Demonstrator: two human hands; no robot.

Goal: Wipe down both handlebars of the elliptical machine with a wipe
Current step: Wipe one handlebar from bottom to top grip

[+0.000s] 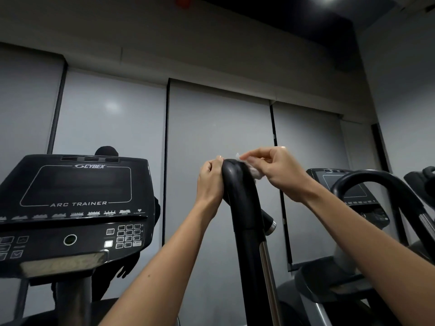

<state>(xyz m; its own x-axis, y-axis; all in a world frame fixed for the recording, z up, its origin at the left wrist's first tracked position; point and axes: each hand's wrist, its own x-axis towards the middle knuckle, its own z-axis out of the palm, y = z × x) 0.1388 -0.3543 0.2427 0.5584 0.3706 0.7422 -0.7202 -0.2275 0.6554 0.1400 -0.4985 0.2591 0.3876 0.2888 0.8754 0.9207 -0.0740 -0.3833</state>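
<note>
Handlebar [240,184]: centre of frame; black, glossy, a rounded bend at its top.
Wipe [255,171]: white, thin, crumpled; lies on the upper right side of the handlebar's bend.
Left hand [209,182]: I see its fingers curled round the handlebar's top from the left.
Right hand [277,170]: thumb and fingers pinch the wipe against the bend.
Risk one: I judge the thin wipe may bunch or slide off the slick curve under so light a pinch.
Risk two: the handlebar may swing if the left hand loosens.
Console [77,198]: lower left; black plastic, buttons.

Half the wipe [255,174] behind handlebar [240,184] (blurred)
</note>
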